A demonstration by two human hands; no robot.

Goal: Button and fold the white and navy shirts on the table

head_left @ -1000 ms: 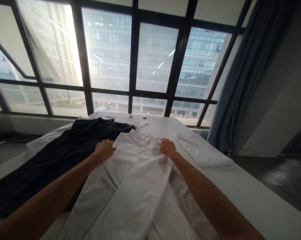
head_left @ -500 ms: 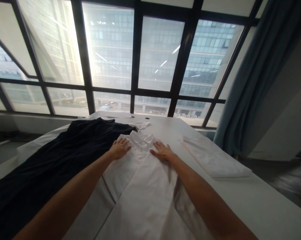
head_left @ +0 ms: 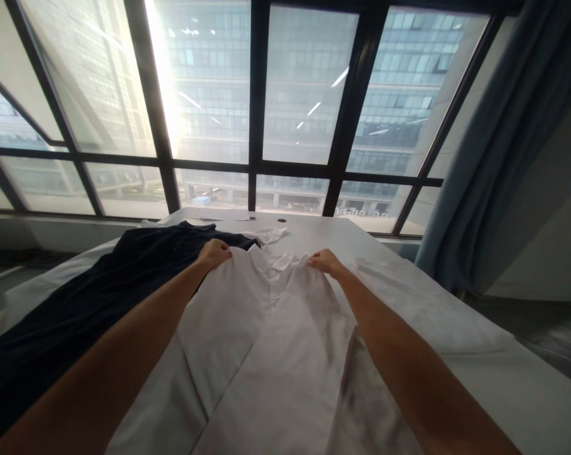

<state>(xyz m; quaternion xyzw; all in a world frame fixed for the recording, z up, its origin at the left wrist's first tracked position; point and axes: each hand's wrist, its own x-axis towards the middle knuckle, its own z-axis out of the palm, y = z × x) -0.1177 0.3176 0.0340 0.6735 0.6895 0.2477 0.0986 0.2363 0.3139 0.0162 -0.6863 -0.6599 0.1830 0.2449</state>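
A white garment (head_left: 266,341), with a collar-like gathered part at its far end, stretches over the table toward me; its exact kind I cannot tell. My left hand (head_left: 215,252) pinches its far left corner. At the far right corner, my right hand (head_left: 325,261) is closed on the edge of the same cloth. Between the two hands the fabric is drawn out, with soft folds running down its middle. A dark navy garment (head_left: 124,291) lies on the left, partly behind my left forearm.
Folded white cloth (head_left: 427,306) lies to the right on the white table (head_left: 314,232). More white fabric (head_left: 72,273) shows under the navy garment's left side. Beyond the table stand dark-framed windows (head_left: 252,95), and a blue curtain (head_left: 479,170) hangs at right.
Both hands lay flat on the white garment; now they have moved outward and slightly farther away, and grip its far corners. The cloth there is spread wider. The camera view has shifted a little.
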